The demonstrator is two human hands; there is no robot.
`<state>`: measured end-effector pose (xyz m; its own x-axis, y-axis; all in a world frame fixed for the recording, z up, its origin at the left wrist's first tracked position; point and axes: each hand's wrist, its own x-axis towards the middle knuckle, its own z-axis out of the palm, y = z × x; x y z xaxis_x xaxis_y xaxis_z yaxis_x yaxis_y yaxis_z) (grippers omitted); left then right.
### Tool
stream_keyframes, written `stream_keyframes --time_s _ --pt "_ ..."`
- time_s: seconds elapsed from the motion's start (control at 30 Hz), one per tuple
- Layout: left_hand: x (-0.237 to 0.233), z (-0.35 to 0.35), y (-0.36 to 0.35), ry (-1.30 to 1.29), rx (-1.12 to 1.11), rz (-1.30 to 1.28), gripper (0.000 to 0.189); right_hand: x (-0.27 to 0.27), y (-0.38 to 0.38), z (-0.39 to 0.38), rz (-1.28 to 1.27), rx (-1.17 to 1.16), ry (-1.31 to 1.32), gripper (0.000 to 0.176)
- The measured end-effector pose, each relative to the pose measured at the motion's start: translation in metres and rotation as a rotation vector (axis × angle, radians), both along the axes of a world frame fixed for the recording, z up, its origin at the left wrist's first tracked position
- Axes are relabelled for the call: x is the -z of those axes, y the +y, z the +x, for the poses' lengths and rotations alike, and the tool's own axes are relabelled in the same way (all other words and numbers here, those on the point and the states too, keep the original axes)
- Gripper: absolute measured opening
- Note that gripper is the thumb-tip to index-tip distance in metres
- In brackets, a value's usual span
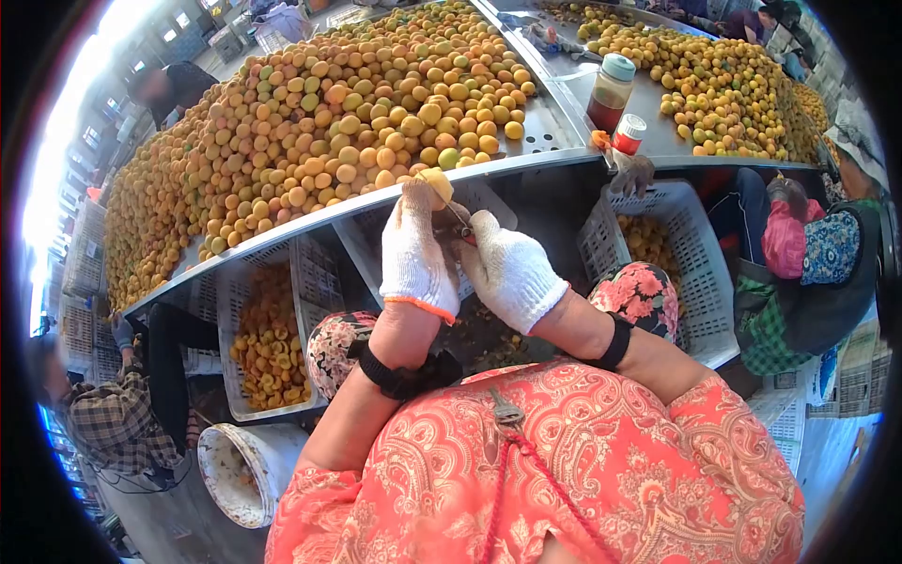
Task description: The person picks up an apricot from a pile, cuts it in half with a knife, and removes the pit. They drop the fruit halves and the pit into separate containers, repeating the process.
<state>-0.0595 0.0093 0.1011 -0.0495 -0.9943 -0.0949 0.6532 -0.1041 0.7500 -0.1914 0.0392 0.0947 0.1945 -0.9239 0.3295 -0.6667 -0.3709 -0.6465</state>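
My left hand (416, 249), in a white knit glove with an orange cuff, is closed on a yellow apricot (435, 182) at the table's front edge. Close beside it, my right hand (515, 268), gloved in white too, grips a small knife (465, 232) with a bit of red at its handle. Its metal part points toward the apricot, and the fingers hide much of it. Just beyond my hands, a big heap of whole apricots (366, 117) covers the metal table (554, 94).
Below the table stand a crate of halved apricots (228, 367) at left and another crate (695, 273) at right. A stained white bucket (282, 461) sits lower left. A jar of dark liquid (611, 89) and a red-and-white bottle (629, 134) stand on the table. Other people sit on both sides.
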Motion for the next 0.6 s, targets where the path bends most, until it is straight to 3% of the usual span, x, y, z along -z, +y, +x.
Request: stream_keyframes --time_s 0.07,0.13,0.23,0.3,0.37,0.43,0.5,0.53,0.6 --pt "-0.005 0.000 0.001 -0.053 0.006 0.007 0.033 -0.001 0.001 -0.002 -0.041 -0.003 -0.042 0.019" --pt "-0.007 0.003 0.000 -0.365 -0.042 -0.228 0.023 -0.004 0.001 -0.005 -0.068 -0.031 -0.136 0.018" --pt "0.005 0.009 -0.006 -0.530 -0.144 -0.389 0.025 0.005 0.001 -0.003 -0.105 -0.025 -0.109 0.022" --pt "0.009 0.010 -0.007 -0.506 -0.111 -0.353 0.027 0.001 -0.001 -0.002 -0.120 -0.015 -0.106 0.021" --pt "0.002 0.004 -0.004 -0.323 -0.012 -0.212 0.030 0.000 -0.001 -0.002 -0.130 -0.001 -0.105 0.021" --pt "-0.011 0.018 -0.006 -0.721 -0.003 -0.348 0.031 -0.001 -0.002 -0.005 -0.144 -0.031 -0.195 0.019" --pt "-0.010 0.016 -0.014 -0.939 -0.153 -0.579 0.034 -0.001 -0.002 -0.005 -0.141 -0.038 -0.223 0.019" --pt "-0.010 0.015 -0.014 -0.940 -0.153 -0.580 0.034 0.000 -0.002 -0.005 -0.126 -0.049 -0.251 0.018" --pt "-0.010 0.008 -0.010 -0.662 -0.040 -0.445 0.033 0.001 -0.003 -0.007 -0.068 -0.060 -0.228 0.017"
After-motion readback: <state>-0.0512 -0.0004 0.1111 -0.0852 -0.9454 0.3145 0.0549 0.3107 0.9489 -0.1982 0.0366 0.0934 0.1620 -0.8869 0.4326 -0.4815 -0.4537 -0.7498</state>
